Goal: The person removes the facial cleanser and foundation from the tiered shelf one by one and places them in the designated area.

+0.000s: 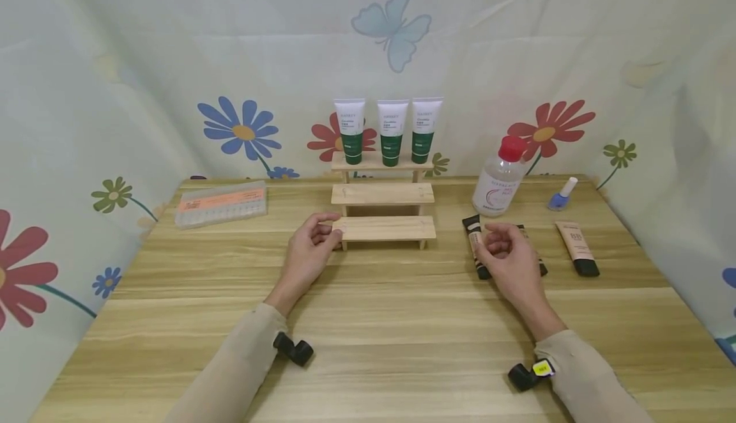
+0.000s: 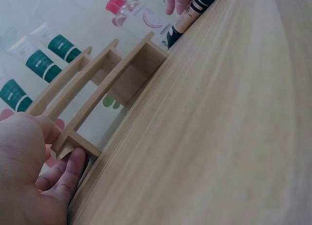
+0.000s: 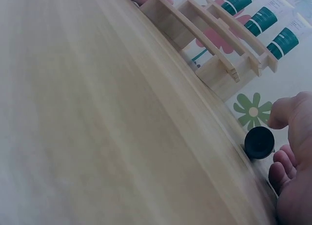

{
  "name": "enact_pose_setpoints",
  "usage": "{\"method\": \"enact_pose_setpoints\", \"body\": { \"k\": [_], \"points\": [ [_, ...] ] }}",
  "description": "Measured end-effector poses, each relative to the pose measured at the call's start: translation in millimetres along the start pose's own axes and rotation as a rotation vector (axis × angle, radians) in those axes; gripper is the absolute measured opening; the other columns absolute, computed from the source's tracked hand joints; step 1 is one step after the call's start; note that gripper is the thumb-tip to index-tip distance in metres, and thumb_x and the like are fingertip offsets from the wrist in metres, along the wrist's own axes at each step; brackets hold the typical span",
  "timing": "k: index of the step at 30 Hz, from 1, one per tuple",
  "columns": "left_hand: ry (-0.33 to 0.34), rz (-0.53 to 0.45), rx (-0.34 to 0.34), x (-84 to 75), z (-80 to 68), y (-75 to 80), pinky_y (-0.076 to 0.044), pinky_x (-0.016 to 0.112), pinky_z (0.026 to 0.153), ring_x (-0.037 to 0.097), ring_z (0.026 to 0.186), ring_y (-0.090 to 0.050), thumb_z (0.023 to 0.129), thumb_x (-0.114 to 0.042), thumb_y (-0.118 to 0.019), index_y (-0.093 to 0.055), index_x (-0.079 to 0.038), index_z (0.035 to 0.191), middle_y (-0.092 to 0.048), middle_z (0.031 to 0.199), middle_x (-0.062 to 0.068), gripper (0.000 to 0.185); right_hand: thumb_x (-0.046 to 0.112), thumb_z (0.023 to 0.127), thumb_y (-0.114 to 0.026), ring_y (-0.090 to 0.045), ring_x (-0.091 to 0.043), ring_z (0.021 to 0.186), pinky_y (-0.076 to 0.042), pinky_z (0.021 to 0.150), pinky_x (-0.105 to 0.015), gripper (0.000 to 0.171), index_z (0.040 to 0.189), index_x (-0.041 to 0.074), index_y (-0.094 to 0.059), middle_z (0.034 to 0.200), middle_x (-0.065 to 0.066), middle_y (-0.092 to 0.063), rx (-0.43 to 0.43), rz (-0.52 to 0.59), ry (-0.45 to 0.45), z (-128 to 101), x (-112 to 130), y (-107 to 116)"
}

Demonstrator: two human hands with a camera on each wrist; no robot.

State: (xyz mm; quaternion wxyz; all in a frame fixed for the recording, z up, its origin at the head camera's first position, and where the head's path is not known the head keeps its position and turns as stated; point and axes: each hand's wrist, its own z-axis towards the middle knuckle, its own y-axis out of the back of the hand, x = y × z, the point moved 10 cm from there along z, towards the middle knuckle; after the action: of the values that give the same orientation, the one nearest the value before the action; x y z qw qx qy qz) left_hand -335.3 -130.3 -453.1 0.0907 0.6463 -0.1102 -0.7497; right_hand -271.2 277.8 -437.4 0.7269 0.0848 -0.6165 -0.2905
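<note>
A clear box (image 1: 221,204) with an orange label lay far to the left on the wooden table (image 1: 368,321). The left hand (image 1: 310,250) was next. Its thumb and fingers held the left end of the little wooden step shelf (image 1: 384,228), right at the bottom step. Three white and green tubes (image 1: 391,132) stood on the top step.

To the right of the shelf, the right hand (image 1: 506,253) hung just over a tan tube with a black cap (image 1: 476,247). That tube lay flat on the table under the loosely curled fingers (image 3: 285,110). They held nothing. Behind stood a clear bottle with a red cap (image 1: 499,177) and a small blue bottle (image 1: 560,196). Another tan tube (image 1: 577,247) lay farthest right.
</note>
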Motion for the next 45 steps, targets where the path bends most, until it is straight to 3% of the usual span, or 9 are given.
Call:
{"method": "enact_pose_setpoints", "body": {
  "k": [5, 10, 15, 25, 36, 45],
  "points": [
    [0.001, 0.008, -0.004, 0.9, 0.0, 1.8, -0.06, 0.023, 0.083, 0.024, 0.101, -0.074, 0.11, -0.023, -0.074, -0.073, -0.021, 0.141, -0.075, 0.113, 0.012, 0.031, 0.014, 0.103, -0.08, -0.063, -0.02, 0.106, -0.052, 0.082, -0.008, 0.045, 0.143, 0.001, -0.065, 0.128, -0.019, -0.068, -0.029, 0.06, 0.031, 2, 8, 1],
    [0.003, 0.016, -0.008, 2.1, -0.3, 3.1, -0.06, 0.023, 0.085, 0.023, 0.102, -0.074, 0.109, -0.023, -0.074, -0.073, -0.022, 0.14, -0.075, 0.113, 0.01, 0.031, 0.003, 0.101, -0.077, -0.066, -0.019, 0.11, -0.057, 0.086, -0.014, 0.046, 0.144, -0.004, -0.061, 0.132, -0.023, -0.065, -0.056, 0.236, 0.071, 7, 21, 3],
    [-0.003, 0.0, -0.002, 0.9, 1.2, 1.6, -0.061, 0.024, 0.084, 0.023, 0.101, -0.075, 0.109, -0.021, -0.075, -0.073, -0.021, 0.139, -0.074, 0.112, 0.011, 0.03, 0.002, 0.101, -0.077, -0.07, -0.021, 0.119, -0.06, 0.091, -0.018, 0.047, 0.146, -0.001, -0.061, 0.136, -0.022, -0.067, -0.075, 0.363, 0.102, 16, 36, 7],
    [-0.005, -0.015, -0.002, 0.6, -1.4, 0.7, -0.06, 0.022, 0.081, 0.024, 0.099, -0.074, 0.109, -0.023, -0.075, -0.073, -0.018, 0.14, -0.073, 0.112, 0.014, 0.032, 0.014, 0.104, -0.081, -0.066, -0.028, 0.135, -0.058, 0.103, -0.02, 0.054, 0.153, 0.015, -0.058, 0.144, -0.014, -0.065, -0.068, 0.382, 0.234, 49, 87, 8],
    [-0.008, -0.008, -0.007, -0.2, -0.1, 0.2, -0.06, 0.022, 0.082, 0.026, 0.1, -0.075, 0.108, -0.022, -0.076, -0.074, -0.019, 0.138, -0.075, 0.111, 0.013, 0.03, 0.016, 0.102, -0.083, -0.065, -0.028, 0.138, -0.057, 0.114, -0.038, 0.061, 0.156, 0.014, -0.055, 0.144, -0.011, -0.064, -0.03, 0.438, 0.258, 100, 132, -16],
    [-0.006, -0.003, -0.012, 0.8, 1.0, 1.7, -0.061, 0.023, 0.083, 0.025, 0.099, -0.075, 0.108, -0.021, -0.076, -0.075, -0.022, 0.137, -0.076, 0.11, 0.012, 0.029, 0.013, 0.102, -0.083, -0.064, -0.033, 0.139, -0.058, 0.113, -0.036, 0.065, 0.158, 0.007, -0.051, 0.149, -0.021, -0.061, 0.004, 0.464, 0.273, 122, 143, -39]
  ]
}}
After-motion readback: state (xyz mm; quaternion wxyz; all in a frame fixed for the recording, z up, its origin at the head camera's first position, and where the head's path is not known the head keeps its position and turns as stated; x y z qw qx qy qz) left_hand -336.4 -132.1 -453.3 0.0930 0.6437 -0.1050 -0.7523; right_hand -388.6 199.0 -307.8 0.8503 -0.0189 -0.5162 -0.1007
